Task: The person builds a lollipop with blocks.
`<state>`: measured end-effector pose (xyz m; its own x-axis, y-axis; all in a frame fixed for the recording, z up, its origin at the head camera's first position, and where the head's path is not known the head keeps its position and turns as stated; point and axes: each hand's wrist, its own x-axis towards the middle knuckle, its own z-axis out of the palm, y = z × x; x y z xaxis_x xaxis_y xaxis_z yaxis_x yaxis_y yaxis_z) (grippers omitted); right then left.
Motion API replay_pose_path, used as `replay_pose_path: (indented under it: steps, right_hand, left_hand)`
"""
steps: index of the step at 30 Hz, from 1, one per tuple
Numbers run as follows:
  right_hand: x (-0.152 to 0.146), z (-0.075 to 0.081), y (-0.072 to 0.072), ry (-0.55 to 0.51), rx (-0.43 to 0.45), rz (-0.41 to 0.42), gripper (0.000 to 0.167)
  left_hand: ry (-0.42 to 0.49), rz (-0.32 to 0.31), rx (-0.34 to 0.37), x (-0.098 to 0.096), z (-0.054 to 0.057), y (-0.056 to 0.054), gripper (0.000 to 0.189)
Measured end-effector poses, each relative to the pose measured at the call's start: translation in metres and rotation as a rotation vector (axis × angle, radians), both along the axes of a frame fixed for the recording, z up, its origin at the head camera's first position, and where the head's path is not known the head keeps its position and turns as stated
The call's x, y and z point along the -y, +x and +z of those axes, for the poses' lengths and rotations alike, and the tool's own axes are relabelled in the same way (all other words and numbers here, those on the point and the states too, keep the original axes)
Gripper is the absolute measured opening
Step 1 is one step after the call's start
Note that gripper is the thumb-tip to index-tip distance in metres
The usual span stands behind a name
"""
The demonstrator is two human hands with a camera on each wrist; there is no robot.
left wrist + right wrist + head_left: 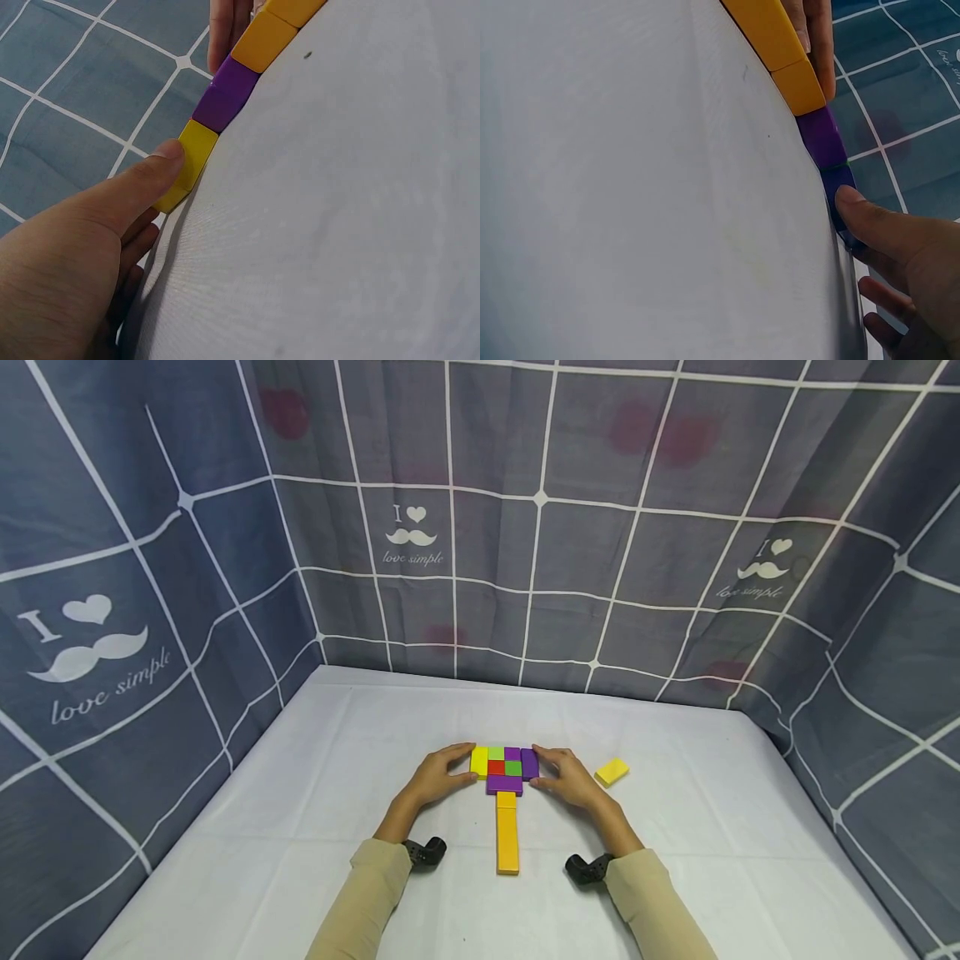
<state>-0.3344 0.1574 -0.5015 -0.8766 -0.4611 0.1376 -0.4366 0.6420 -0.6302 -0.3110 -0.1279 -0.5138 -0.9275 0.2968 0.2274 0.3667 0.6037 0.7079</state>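
Observation:
My left hand (439, 774) holds a yellow block (479, 762) at the left side of a flat arrangement, its thumb (166, 154) on the near end and a finger at the far end. On the opposite side my right hand (567, 778) holds a dark purple block (530, 763) the same way. Between them lie a light green block (496, 752), a red block (496, 767), a green block (513, 768) and a small purple block (512, 752). A longer purple block (504, 785) lies along their near side. Below it, orange blocks (507, 835) form a stem towards me.
A loose yellow block (612, 772) lies to the right of my right hand. Everything rests on a table with a white cloth (360, 710). Grey-blue checked curtains (487, 543) hang around the back and sides. Each wrist wears a black camera mount (426, 852).

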Motion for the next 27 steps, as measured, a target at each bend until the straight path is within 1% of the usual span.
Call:
replay_pose_path:
  steps: [14, 21, 27]
  right_hand:
    - [0.0032, 0.0004, 0.001, 0.016, 0.008, -0.046, 0.067]
    - [0.0034, 0.0011, 0.0019, 0.016, -0.017, -0.038, 0.066]
    - [0.0043, 0.0002, 0.0016, 0.014, -0.008, -0.048, 0.069]
  left_hand:
    - [-0.013, 0.01, 0.007, -0.0006, -0.0002, 0.0, 0.058]
    - [-0.015, 0.0, 0.007, 0.0003, -0.0015, -0.0005, 0.059]
    - [-0.013, 0.001, 0.004, 0.0003, -0.0017, -0.0007, 0.059]
